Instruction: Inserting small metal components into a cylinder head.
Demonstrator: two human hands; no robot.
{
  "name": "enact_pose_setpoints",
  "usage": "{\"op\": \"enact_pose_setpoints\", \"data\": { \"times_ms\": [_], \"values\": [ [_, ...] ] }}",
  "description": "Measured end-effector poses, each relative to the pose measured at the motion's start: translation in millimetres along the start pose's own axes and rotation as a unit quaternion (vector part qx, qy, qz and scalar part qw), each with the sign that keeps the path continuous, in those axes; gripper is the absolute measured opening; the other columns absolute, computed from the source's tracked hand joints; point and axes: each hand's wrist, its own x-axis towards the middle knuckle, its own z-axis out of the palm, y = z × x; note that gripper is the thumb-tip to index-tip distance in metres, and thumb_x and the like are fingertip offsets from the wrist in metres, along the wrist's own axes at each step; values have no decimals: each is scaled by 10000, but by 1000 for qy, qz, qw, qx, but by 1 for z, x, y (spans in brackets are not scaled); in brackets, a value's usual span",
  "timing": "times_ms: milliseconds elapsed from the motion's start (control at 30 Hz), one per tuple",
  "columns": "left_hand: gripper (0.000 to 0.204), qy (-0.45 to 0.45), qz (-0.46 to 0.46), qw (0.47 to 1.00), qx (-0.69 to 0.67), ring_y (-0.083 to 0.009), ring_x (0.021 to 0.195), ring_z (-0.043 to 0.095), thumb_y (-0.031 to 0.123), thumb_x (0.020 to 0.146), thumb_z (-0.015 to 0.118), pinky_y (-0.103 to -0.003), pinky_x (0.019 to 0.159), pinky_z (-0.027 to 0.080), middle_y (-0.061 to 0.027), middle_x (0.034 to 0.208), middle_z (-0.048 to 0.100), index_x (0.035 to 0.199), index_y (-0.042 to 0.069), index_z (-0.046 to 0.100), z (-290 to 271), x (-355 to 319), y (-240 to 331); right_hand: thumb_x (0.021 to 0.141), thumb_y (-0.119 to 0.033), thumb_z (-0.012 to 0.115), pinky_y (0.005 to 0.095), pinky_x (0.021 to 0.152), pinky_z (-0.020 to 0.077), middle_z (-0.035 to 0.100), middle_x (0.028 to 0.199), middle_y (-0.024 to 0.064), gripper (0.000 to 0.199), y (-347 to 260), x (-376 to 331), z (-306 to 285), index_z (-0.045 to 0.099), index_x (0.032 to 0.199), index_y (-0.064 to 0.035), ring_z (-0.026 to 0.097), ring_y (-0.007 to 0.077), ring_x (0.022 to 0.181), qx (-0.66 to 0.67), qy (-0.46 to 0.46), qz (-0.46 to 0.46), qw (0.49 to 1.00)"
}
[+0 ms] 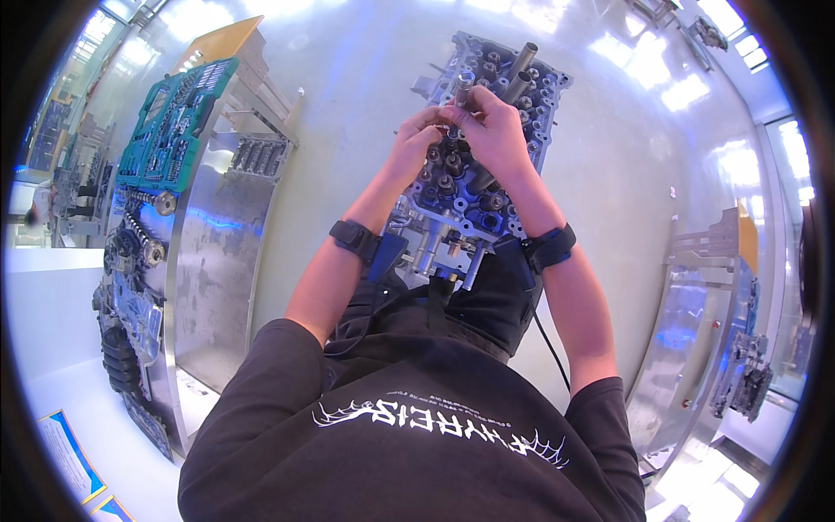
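An engine cylinder head [546,130] lies in front of me, with several valve springs and retainers in its top. Over its middle stands a shiny metal rod [464,83] with a round, socket-like end. My right hand [496,130] is closed around this rod, thumb and forefinger near its upper part. Beside it, my left hand [421,143] has its fingertips pinched together and almost meets the right thumb. What those left fingers hold is hidden. Two plain metal tubes, a taller tube [524,59] and a shorter tube [517,85], rise from the head's far right part.
On the left, a metal workbench [213,287] carries a green socket-set case [178,126], camshafts [143,233] and dark engine parts. Another bench [696,322] stands at the right with an engine part [748,374]. A metal fixture [435,248] sits between the cylinder head and my body.
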Motion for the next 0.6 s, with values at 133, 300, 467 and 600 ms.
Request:
{"op": "enact_pose_setpoints", "data": {
  "times_ms": [133, 300, 467, 600],
  "values": [
    [293, 3, 41, 999, -12, -130, 1000, 589, -5, 815, 567, -285, 891, 459, -48, 1038, 634, 1104, -2, 613, 7, 0, 5, 845, -254, 735, 355, 647, 515, 679, 789, 166, 317, -1, 1, -2, 577, 887, 17, 679, 271, 700, -15, 8, 16, 1000],
    [322, 19, 19, 1000, 14, -145, 972, 626, 46, 834, 716, -295, 862, 511, -47, 1052, 630, 1126, 13, 584, 12, 1, 5, 815, -297, 765, 374, 651, 513, 675, 776, 166, 380, 5, 3, -1, 559, 857, 20, 674, 284, 702, 2, 10, 17, 1000],
    [265, 0, 23, 1000, 8, -137, 1048, 593, 4, 883, 673, -283, 917, 505, -43, 1099, 592, 1126, 7, 567, 9, 2, -2, 792, -319, 785, 381, 658, 511, 677, 783, 164, 409, 5, 4, -1, 555, 841, 15, 672, 289, 711, -18, 3, 24, 1000],
    [229, 12, 18, 1000, -19, -125, 1008, 598, 16, 892, 666, -283, 893, 506, -35, 1062, 618, 1109, 1, 593, 11, 1, -1, 788, -321, 789, 377, 669, 512, 685, 806, 160, 409, -1, 4, -3, 560, 856, 11, 676, 279, 734, -54, -5, 30, 998]
  ]
}}
